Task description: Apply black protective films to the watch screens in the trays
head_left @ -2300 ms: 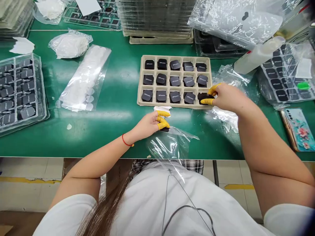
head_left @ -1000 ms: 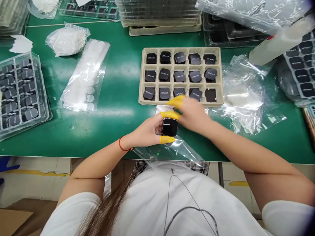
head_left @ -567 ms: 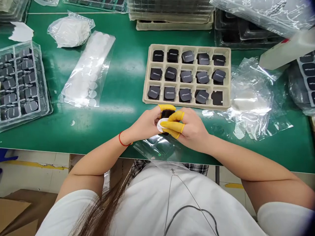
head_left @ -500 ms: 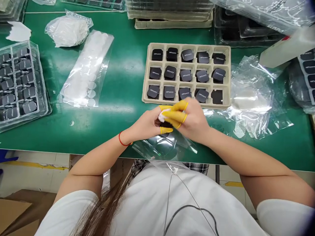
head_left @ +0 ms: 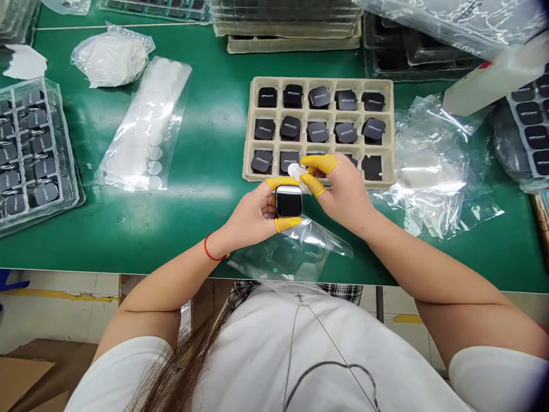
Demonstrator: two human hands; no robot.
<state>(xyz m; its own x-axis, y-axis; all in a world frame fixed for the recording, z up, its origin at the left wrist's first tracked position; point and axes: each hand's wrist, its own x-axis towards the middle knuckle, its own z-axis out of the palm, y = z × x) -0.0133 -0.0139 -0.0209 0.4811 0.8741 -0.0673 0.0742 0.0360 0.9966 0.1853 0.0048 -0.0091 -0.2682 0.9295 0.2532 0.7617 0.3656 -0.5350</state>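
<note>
My left hand (head_left: 257, 214), with yellow finger cots, grips a black smartwatch case (head_left: 289, 202) by its edges; its glossy screen faces up and reflects light. Just above and to the right, my right hand (head_left: 338, 189), also in yellow finger cots, pinches a small white wiping pad (head_left: 295, 170), apart from the screen. Behind both hands lies a beige compartment tray (head_left: 390, 134) with black square pieces lettered in white; my right hand hides part of its front row. Under the watch case, a clear plastic film (head_left: 283, 257) lies at the table's front edge.
A bag of white round pads (head_left: 143, 123) and a bag of white material (head_left: 112, 57) lie at left, beside a clear tray of black pieces (head_left: 45, 194). At right are crumpled clear bags (head_left: 437, 177) and a translucent bottle (head_left: 489, 83). Stacked trays (head_left: 291, 43) stand behind.
My right hand has lifted the white pad off the watch case and moved it up and right. The screen, covered before, now shows. My left hand keeps its grip.
</note>
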